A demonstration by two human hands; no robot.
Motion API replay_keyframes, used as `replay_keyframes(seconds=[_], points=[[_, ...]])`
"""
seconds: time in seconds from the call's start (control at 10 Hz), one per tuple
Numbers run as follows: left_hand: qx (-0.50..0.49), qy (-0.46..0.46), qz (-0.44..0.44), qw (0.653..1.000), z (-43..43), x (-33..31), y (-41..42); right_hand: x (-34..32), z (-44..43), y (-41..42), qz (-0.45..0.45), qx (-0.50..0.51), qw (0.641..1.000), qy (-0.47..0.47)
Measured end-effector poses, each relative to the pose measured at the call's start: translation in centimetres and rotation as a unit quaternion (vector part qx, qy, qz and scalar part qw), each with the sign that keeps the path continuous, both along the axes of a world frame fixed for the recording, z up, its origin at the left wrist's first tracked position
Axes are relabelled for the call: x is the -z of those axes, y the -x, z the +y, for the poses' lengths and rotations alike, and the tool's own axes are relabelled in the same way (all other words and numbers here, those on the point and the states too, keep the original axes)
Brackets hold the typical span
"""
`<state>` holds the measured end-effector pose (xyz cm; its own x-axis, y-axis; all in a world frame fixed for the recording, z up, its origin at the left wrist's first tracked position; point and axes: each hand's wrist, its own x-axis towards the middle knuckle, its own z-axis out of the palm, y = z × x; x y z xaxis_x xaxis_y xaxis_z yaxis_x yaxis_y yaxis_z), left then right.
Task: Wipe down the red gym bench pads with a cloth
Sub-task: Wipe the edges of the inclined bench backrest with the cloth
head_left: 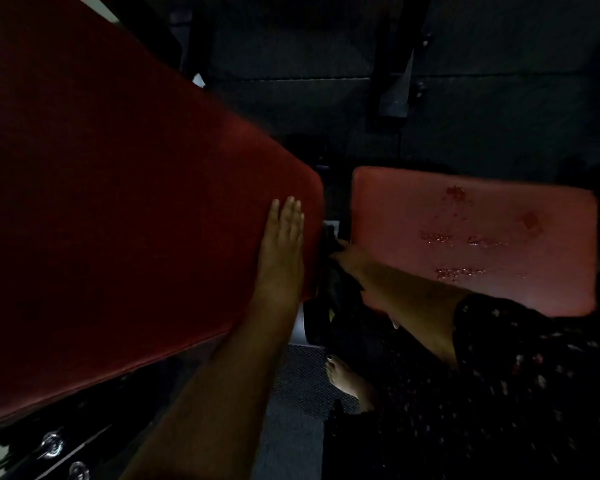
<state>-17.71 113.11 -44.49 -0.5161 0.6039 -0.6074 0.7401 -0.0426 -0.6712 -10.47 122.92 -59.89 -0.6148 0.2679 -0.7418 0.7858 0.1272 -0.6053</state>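
A long dark red back pad (125, 202) fills the left of the view, tilted up. A smaller, lighter red seat pad (471, 244) lies to the right, with wet streaks and worn patches on its surface. My left hand (283, 244) rests flat on the back pad's lower right corner, fingers straight. My right hand (347, 254) reaches into the gap between the two pads and grips a dark cloth (333, 275), which hangs down into the gap. The fingers of that hand are mostly hidden by the cloth and the dim light.
Dark rubber floor mats (326, 46) lie beyond the bench. A black machine frame post (392, 64) stands at the back. Chrome bolts and frame parts (52, 445) sit under the back pad at lower left. My bare foot (347, 379) stands on a textured mat below the gap.
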Motion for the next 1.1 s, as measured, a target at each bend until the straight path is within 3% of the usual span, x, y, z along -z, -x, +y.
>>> replay_keyframes(seconds=[0.2,0.3,0.4,0.5,0.6,0.7,0.8,0.9,1.0,1.1], points=[[0.028,-0.024,-0.021,0.999,-2.5,-1.3,-0.8,-0.6,-1.3,-1.1,0.002,0.079,0.992,0.1],[0.049,-0.049,-0.017,0.997,-3.2,-1.6,-0.9,0.2,-1.3,-1.2,0.016,0.036,0.995,0.093],[0.044,-0.084,-0.034,0.995,-3.7,-2.0,-0.8,-0.8,-4.4,-3.2,0.035,0.112,0.98,0.158],[0.015,-0.134,-0.079,0.988,-4.3,-2.5,-1.1,-2.9,-8.1,-5.5,0.042,0.175,0.973,0.144],[0.103,-0.245,-0.143,0.953,-5.3,-3.9,-0.9,-4.1,-10.6,-6.4,0.077,0.276,0.945,0.158],[0.082,-0.267,-0.109,0.954,-6.1,-5.5,-0.6,-4.3,-10.7,-5.6,0.08,0.363,0.906,0.202],[0.027,-0.205,-0.036,0.978,-7.6,-7.7,-1.5,-4.9,-13.7,-4.4,0.051,0.492,0.796,0.348],[0.033,-0.197,-0.015,0.98,-9.0,-8.9,-2.0,-5.1,-16.3,-4.0,0.046,0.499,0.762,0.41],[0.072,-0.19,0.014,0.979,-10.9,-9.9,-2.3,-7.6,-17.0,-3.6,0.061,0.486,0.767,0.415],[0.098,-0.166,0.01,0.981,-11.4,-10.1,-2.3,-9.8,-16.7,-3.8,0.072,0.469,0.815,0.331]])
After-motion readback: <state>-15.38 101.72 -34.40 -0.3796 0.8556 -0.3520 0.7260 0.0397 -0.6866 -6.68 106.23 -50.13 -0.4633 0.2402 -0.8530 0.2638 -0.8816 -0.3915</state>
